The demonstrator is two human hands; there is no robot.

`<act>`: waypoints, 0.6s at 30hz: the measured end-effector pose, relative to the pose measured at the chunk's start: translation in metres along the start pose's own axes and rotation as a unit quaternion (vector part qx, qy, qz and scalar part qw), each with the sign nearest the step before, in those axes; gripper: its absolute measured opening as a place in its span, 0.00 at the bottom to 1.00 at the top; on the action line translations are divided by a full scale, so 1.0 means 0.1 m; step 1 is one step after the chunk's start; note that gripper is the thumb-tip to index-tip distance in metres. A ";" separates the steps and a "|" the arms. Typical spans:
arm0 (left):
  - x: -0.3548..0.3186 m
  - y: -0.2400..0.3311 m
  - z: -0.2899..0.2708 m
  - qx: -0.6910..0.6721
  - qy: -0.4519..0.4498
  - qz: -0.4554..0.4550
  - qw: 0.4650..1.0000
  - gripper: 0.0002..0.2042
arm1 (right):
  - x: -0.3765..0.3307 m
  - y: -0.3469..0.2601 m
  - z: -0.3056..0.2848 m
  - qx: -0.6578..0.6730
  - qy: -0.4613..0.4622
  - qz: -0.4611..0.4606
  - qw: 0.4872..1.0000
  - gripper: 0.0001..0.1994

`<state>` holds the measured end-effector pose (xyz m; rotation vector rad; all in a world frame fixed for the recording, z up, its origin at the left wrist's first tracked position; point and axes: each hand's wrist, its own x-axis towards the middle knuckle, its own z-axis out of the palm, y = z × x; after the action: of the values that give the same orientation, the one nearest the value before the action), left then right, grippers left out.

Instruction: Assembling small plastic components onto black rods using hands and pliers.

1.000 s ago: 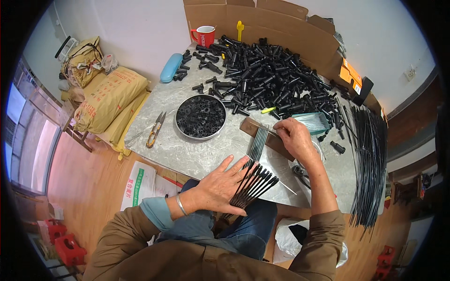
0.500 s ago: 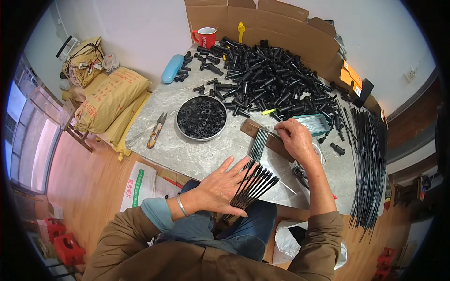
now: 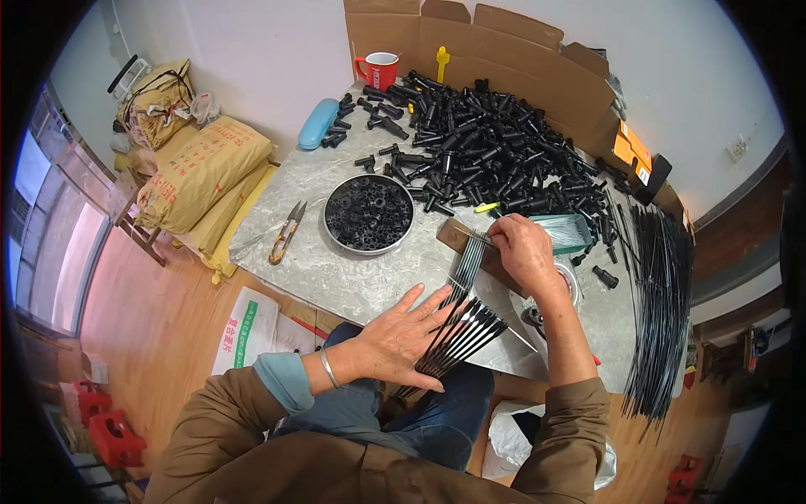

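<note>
Resting flat on a fanned bundle of thin black rods point(image 3: 460, 338), the left hand point(image 3: 401, 340) lies palm down with fingers spread, pressing the rods against the marble-patterned table point(image 3: 336, 277) at its near edge; it is not closed around them. The rods fan out from under the palm toward the right and slightly away from the person. The right hand point(image 3: 520, 252) sits farther back and to the right, fingers curled down over the far ends of a second, flatter row of rods point(image 3: 467, 265) that lies on a brown wooden block point(image 3: 453, 235); whether the fingers pinch a rod cannot be told. A teal tray point(image 3: 564, 231) lies just beside the right hand. A round metal bowl point(image 3: 368, 214) of small black rings stands left of the block, with thread snips point(image 3: 285, 231) farther left. A large heap of black plastic tubes point(image 3: 487, 151) covers the far half of the table. A red mug point(image 3: 379, 69) stands at the far edge
</note>
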<state>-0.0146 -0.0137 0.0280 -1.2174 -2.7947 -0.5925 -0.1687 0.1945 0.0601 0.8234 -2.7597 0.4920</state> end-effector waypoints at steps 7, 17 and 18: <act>-0.03 0.00 0.01 -0.006 0.010 -0.003 1.000 0.44 | -0.01 0.01 -0.12 0.006 -0.067 0.050 0.996 0.07; -0.02 -0.01 0.01 0.001 0.002 -0.003 1.000 0.44 | -0.05 -0.01 -0.13 0.017 -0.055 0.069 0.996 0.07; -0.02 0.00 0.01 0.000 0.016 0.003 1.000 0.44 | -0.05 0.00 -0.13 0.017 -0.055 0.069 0.996 0.07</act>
<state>-0.0133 -0.0151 0.0268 -1.2055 -2.7634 -0.6061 -0.1628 0.2021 0.0705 0.6901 -2.9306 0.5348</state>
